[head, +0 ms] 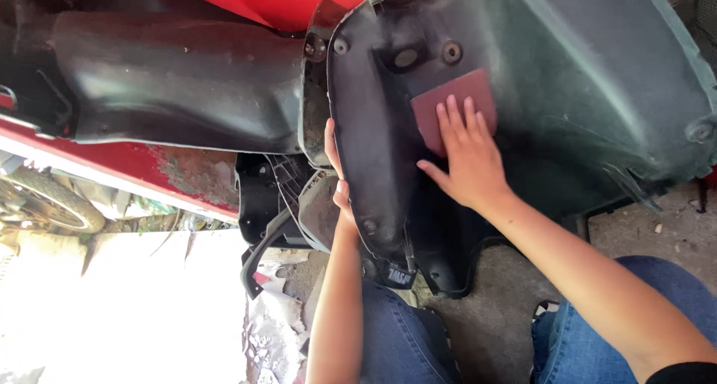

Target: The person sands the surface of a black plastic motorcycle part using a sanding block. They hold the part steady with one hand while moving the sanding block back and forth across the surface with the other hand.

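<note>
The sandpaper sheet [454, 109] lies under the flat, open right hand [469, 156] mid-sanding on the black scooter panel [582, 78], whose edge the left hand [337, 176] grips; next calls for firm, even strokes.

Most of the left hand [335, 167] is hidden behind the edge of the dark plastic panel [582, 78], so its grip cannot be told. The right hand [467, 156] covers the lower part of the reddish abrasive sheet [452, 100]. The panel and the red bodywork [291, 0] run off the top edge, and the tyre [52, 201] is cut by the left edge.
</note>
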